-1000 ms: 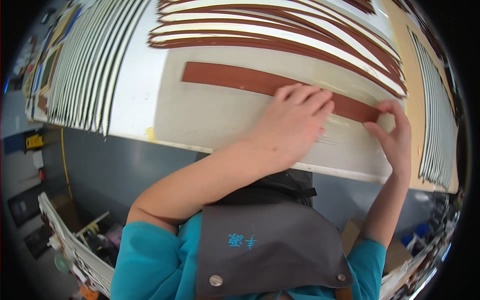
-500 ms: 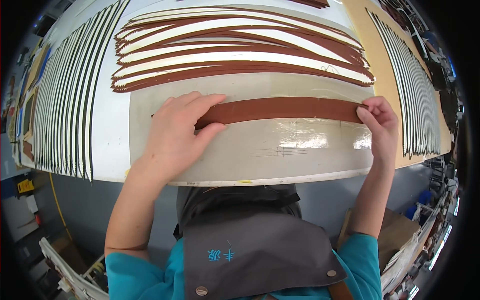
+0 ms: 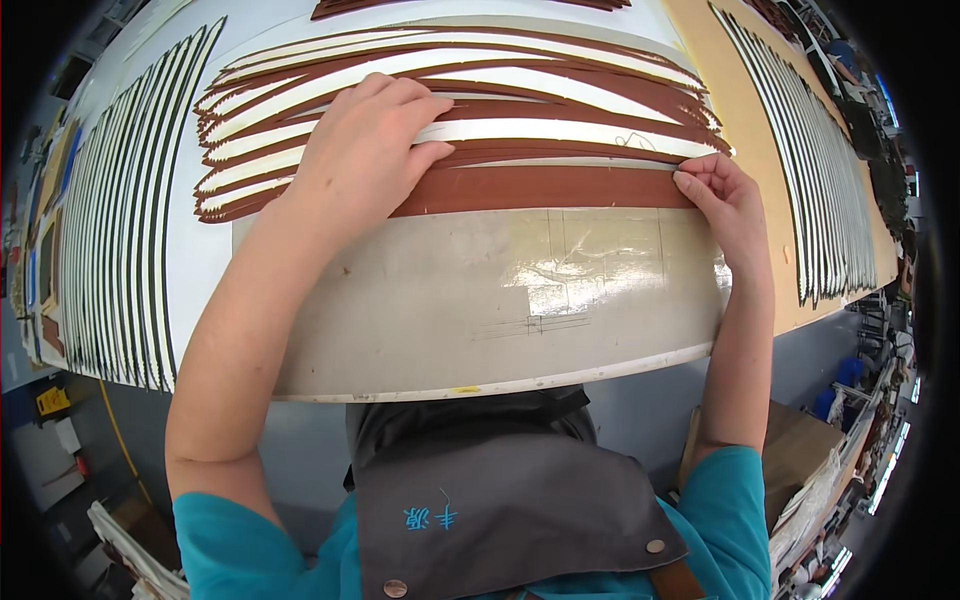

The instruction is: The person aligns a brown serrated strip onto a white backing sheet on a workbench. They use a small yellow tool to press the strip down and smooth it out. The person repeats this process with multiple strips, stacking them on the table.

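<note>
A flat brown strip (image 3: 550, 188) lies along the near edge of a pile of brown-and-white strips (image 3: 560, 130). Its left part is hidden under my left forearm and hand. My right hand (image 3: 725, 200) pinches its right end between thumb and fingers. Over the left half of the pile rests my left hand (image 3: 365, 150), thumb and fingers apart. Brown strips of the pile pass between its thumb and forefinger, but it does not appear to grip them. Strip ends in the pile look jagged.
A grey translucent mat (image 3: 420, 310) with pencil lines covers the near table. Dark-and-white strips (image 3: 120, 220) hang in rows at the left, with more striped strips (image 3: 815, 200) on tan board at the right. Further brown strips (image 3: 470, 8) lie at the far edge.
The brown strip has moved away from me, from the middle of the mat to the pile's near edge. My left hand has gone from the strip's left part onto the pile.
</note>
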`<state>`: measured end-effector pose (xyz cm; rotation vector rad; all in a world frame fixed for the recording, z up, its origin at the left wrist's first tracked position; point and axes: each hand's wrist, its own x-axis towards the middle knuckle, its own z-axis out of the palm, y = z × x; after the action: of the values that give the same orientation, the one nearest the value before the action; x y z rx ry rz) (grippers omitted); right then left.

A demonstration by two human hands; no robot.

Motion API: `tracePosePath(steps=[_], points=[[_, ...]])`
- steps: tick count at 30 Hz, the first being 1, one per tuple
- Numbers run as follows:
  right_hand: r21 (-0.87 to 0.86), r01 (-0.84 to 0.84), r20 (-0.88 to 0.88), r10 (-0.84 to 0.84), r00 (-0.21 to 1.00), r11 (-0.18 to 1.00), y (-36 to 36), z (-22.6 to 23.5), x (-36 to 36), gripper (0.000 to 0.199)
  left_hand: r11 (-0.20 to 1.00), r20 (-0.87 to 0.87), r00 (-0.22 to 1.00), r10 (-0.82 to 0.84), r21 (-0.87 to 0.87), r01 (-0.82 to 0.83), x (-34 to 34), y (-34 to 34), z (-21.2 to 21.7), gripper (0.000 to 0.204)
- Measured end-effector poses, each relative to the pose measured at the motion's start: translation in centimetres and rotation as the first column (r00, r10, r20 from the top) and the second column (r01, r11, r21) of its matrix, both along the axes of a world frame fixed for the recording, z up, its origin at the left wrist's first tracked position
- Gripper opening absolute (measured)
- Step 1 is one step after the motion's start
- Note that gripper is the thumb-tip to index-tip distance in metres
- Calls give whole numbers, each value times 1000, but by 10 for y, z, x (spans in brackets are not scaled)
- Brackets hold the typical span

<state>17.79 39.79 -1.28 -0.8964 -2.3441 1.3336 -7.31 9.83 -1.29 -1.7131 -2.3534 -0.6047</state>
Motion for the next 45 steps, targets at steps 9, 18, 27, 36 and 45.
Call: tracePosePath(steps=[9,18,27,36,45], points=[[-10,21,-129,-22,991,1000,-3,-15,2,14,972,238,969,71,-237,-13,-6,25,19,45],[-8,45,-193,-45,980,999,-5,-19,-1,12,960,433,881,189,-272,-72,10,33,29,38],[57,207,-271,-184,945,977,3,-28,-4,14,997,190,979,76,13,-80,-11,39,10,34],[390,171,-340,-31,940,905,-3,-24,-8,13,963,79,975,-207,192,189,33,55,-5,26],[493,-37,-72,83,994,869,-10,1,-61,11,969,338,911,-238,18,246,89,-1,16,33]])
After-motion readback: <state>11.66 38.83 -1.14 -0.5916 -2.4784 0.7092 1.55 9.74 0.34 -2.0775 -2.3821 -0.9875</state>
